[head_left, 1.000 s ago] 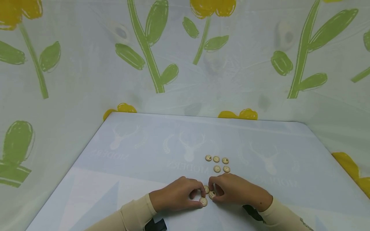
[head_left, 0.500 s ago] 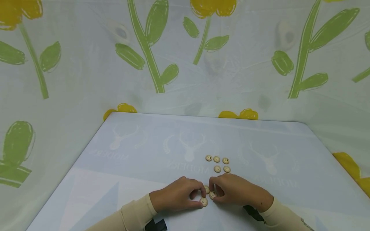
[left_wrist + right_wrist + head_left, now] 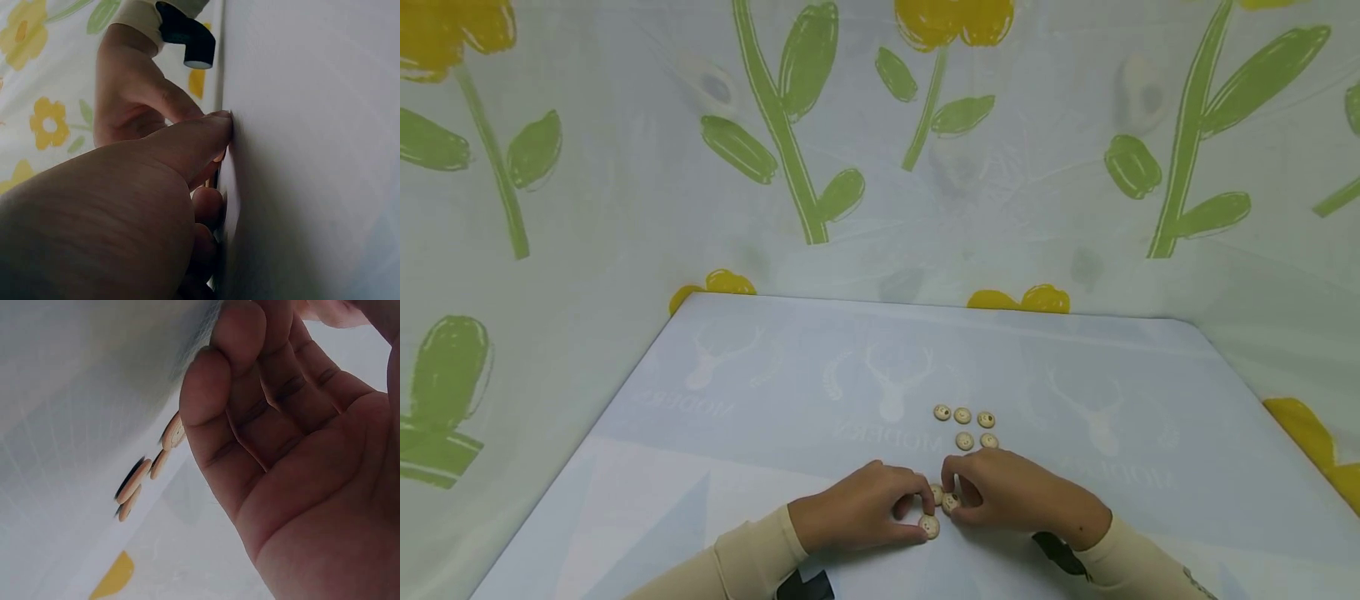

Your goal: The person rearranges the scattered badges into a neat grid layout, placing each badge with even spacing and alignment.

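Observation:
My left hand (image 3: 868,507) pinches a round wooden button (image 3: 929,527) between thumb and index finger, low over the table. Beside it, my right hand (image 3: 1011,493) holds a second wooden button (image 3: 951,503) by thumb and curled index finger. A third wooden button (image 3: 937,493) lies just behind these two, partly covered by the left fingers. In the left wrist view the left thumb (image 3: 203,134) hides the button in that hand. The right wrist view shows the curled fingers (image 3: 206,387) of the right hand near the tabletop, with several buttons (image 3: 134,481) lying beyond them.
Farther back on the pale patterned table (image 3: 790,367) lie a row of three buttons (image 3: 962,415) and, before it, two more (image 3: 965,441), one close to the right knuckles. A flowered curtain (image 3: 647,167) hangs behind the table. A black wrist camera (image 3: 805,585) sits under the left sleeve.
The button in my right hand has shifted slightly away from me, towards the third button. The left hand and the back buttons keep their places.

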Demonstrator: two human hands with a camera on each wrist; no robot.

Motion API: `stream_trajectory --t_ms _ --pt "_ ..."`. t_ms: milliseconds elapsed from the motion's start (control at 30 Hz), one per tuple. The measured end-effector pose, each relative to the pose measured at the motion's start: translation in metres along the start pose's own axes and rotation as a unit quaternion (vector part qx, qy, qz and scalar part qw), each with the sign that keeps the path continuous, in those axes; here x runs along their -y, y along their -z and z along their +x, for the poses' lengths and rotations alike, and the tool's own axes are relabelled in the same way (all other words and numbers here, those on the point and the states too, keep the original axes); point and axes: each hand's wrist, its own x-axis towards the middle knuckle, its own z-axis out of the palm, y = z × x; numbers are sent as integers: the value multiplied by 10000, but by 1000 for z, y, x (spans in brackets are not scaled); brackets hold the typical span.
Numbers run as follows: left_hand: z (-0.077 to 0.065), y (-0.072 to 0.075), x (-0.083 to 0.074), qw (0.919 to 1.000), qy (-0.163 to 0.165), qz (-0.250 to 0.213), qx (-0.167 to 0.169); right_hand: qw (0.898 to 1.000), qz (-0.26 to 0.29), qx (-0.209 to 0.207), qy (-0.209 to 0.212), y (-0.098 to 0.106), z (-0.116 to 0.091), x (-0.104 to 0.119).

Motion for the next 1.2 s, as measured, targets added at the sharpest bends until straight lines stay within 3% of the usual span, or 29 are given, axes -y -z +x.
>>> stream_trajectory --t_ms 733,1200 --pt "-1 0 0 9999 -4 -130 34 9987 -377 -336 67 9 8 -4" --pt "-1 -1 1 9999 -100 -96 -33 9966 -612 -544 -129 10 17 -14"
